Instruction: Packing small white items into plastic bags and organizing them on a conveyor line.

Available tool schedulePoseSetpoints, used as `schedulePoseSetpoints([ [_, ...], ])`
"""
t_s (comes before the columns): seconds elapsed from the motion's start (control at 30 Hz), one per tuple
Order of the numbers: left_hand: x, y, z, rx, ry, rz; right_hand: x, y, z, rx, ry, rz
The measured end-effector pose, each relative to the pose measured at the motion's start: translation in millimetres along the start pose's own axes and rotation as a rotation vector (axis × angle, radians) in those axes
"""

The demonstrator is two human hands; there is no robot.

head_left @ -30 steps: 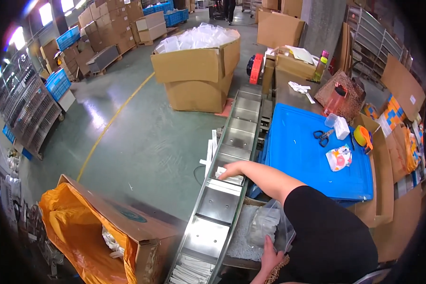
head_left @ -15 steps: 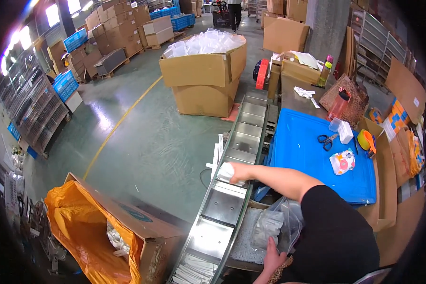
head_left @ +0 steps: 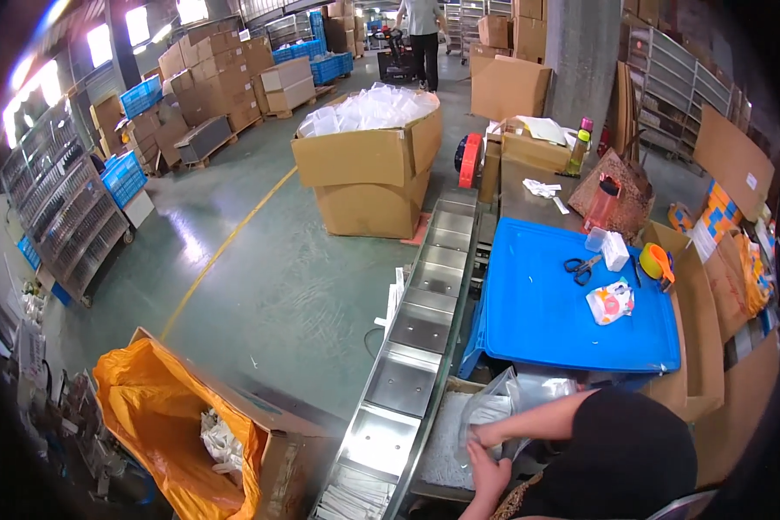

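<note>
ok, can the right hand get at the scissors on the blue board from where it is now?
Probably yes. The right hand is down at the clear plastic bag, busy with it; the scissors lie uncovered on the blue board, with bare board between. It would need a long forward stretch.

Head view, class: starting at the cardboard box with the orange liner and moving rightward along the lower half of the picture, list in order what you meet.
Cardboard box with orange liner → steel conveyor of trays → clear plastic bag under both hands → blue tabletop → scissors → orange tape dispenser.
</note>
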State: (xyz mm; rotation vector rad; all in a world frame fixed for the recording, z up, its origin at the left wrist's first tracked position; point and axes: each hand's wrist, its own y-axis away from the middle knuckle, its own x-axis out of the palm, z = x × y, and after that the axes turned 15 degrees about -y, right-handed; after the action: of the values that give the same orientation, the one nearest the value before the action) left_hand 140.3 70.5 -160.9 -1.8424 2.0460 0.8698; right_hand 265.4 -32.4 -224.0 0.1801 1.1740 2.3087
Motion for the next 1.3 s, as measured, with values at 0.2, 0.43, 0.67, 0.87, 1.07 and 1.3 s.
schedulePoseSetpoints([
  [0.2,-11.7,10.0,-5.2,0.026,0.019,0.024,-4.2,21.1,-10.5,-0.297,0.245,-0.326],
  [0.43,-32.6,15.9,-9.5,0.034,-0.079,0.186,-40.7,48.2,4.0,-0.365,0.337,-0.444],
  [0.67,-39.9,40.7,-0.2,0.092,-0.171,0.070,-40.4,185.2,43.9,-0.611,0.172,-0.576],
  [0.87,-44.0,15.7,-38.9,0.004,-0.482,0.222,-8.9,270.0,-45.8,-0.529,0.267,-0.907],
  [1.07,-19.6,-43.0,-77.0,0.036,-0.805,0.340,20.2,290.3,-82.6,-0.433,0.452,-1.043],
  [1.3,12.7,-56.8,-22.2,0.226,-1.252,0.242,21.8,286.4,-98.1,-0.504,0.376,-1.025],
])
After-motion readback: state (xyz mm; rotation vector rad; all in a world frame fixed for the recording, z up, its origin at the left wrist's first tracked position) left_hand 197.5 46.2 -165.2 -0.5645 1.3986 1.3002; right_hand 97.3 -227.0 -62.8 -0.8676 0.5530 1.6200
